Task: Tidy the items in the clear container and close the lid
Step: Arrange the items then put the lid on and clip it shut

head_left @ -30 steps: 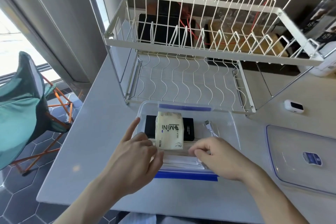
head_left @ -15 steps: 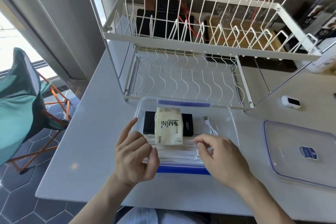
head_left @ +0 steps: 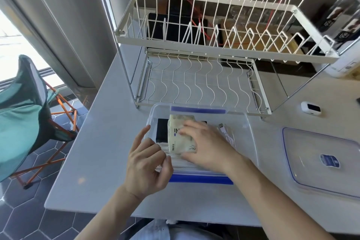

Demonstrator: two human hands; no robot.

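A clear container (head_left: 250, 136) with blue clips stands on the white table in front of the dish rack. Inside lie a cream tissue pack (head_left: 176, 132), a black flat box (head_left: 162, 130) under it, a white cable (head_left: 227, 134) and white flat packets (head_left: 179, 162) at the near side. My right hand (head_left: 206, 146) reaches into the container and grasps the tissue pack, thumb at its near end, fingers over its top. My left hand (head_left: 149, 161) rests at the container's near left corner, fingers loosely curled, index finger raised, holding nothing. The clear lid (head_left: 319, 160) lies flat to the right.
A white two-tier wire dish rack (head_left: 204, 45) stands just behind the container. A small white device (head_left: 310, 108) lies on the table right of the rack. A green folding chair (head_left: 21, 109) stands on the floor at the left, beyond the table's edge.
My right hand has moved left from the white packets at the container's near side onto the tissue pack and closed around it. My left hand has stayed near the left corner.
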